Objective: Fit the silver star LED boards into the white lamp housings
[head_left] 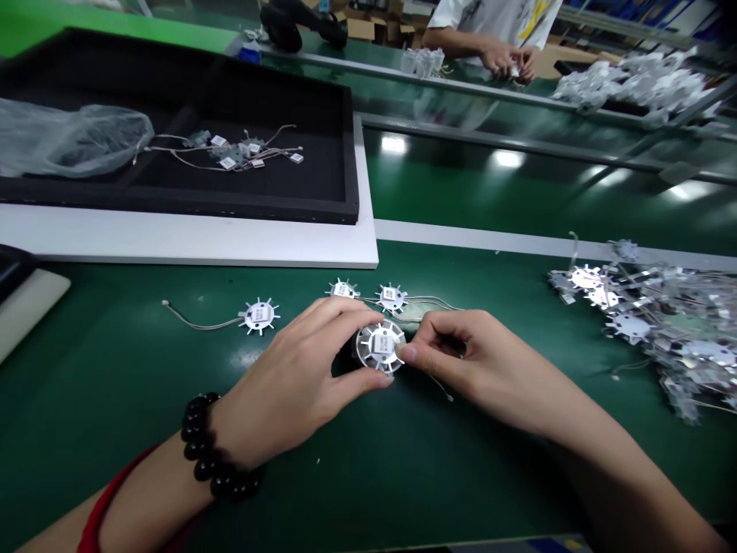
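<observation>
A round white cup-like housing with a spoked metal disc (381, 346) in its mouth sits in front of me, a white label at the disc's centre. Around the housing curl the thumb and fingers of my left hand (311, 361). My right hand (466, 353) pinches at the right edge of the disc, thumb against the rim; a thin wire end shows below it. Just behind lie two more spoked discs with labels, one partly hidden by my left hand (343, 289) and one farther right (392, 297). Another spoked disc (259, 316) with a wire lies to the left.
A large pile of spoked metal pieces (679, 322) spreads at the right. At the back left, a black tray (259, 201) holds a plastic bag (80, 138) and several wired discs. Across the bench, a co-worker's hands (510, 61) work beside white parts (639, 81).
</observation>
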`<state>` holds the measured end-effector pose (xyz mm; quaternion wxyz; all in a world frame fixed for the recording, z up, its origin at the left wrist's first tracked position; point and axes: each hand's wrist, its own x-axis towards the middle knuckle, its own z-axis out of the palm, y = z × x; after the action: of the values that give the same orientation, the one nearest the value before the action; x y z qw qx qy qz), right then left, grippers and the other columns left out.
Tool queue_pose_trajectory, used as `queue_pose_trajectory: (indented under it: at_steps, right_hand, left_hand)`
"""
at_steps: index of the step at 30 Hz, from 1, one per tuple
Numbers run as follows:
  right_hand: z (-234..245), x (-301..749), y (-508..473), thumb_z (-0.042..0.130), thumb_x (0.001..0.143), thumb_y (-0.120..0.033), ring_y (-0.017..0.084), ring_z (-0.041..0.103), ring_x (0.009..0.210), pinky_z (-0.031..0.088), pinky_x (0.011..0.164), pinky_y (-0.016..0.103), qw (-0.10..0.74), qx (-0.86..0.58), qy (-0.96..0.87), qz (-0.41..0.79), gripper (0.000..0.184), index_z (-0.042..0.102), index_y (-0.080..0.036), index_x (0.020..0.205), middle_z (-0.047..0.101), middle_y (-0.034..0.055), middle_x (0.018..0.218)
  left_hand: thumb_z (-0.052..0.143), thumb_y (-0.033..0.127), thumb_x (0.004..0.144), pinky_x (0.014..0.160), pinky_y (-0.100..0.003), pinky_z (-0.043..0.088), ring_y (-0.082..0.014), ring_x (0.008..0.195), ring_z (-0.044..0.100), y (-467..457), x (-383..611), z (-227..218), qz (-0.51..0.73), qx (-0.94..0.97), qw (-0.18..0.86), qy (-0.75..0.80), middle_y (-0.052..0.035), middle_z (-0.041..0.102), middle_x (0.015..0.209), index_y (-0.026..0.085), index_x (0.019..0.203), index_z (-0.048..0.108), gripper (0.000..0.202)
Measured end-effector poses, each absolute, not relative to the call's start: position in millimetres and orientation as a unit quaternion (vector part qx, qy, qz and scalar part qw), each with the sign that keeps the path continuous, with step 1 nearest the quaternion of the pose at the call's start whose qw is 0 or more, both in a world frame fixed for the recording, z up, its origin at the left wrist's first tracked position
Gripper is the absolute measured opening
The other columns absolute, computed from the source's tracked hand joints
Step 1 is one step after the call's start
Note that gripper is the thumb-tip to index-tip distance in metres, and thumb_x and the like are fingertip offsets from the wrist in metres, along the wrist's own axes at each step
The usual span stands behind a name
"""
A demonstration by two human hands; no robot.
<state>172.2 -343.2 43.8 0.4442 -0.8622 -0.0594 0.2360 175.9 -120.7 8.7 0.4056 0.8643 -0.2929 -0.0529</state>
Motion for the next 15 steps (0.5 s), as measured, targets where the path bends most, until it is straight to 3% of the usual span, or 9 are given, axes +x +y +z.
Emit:
queue_pose_trajectory:
  at_steps: [7, 15]
  right_hand:
    - [42.5, 174.2, -343.5, 0.069, 0.090, -0.042, 0.009, 0.042, 0.054, 0.031, 0.048, 0.021, 0.467, -0.840, -0.043, 0.273, 0.033, 0.057, -0.018, 0.070, 0.050, -0.0047, 0.060]
    - [39.4, 174.6, -344.7, 0.067, 0.091, -0.044, 0.009, 0.041, 0.055, 0.029, 0.048, 0.022, 0.456, -0.840, -0.045, 0.290, 0.034, 0.057, -0.018, 0.071, 0.049, -0.0048, 0.061]
  left_hand:
    - [0.063, 0.046, 0.095, 0.100, -0.033, 0.050, -0.0198, 0.118, 0.061, -117.7, 176.6, 11.9, -0.091, 0.864, 0.409, -0.278, -0.0030, 0.063, 0.130, 0.025, 0.130, 0.058, 0.042]
    - [0.065, 0.046, 0.093, 0.100, -0.037, 0.050, -0.0221, 0.118, 0.061, -117.3, 177.8, 14.4, -0.127, 0.864, 0.417, -0.253, -0.0028, 0.063, 0.129, 0.028, 0.127, 0.059, 0.039]
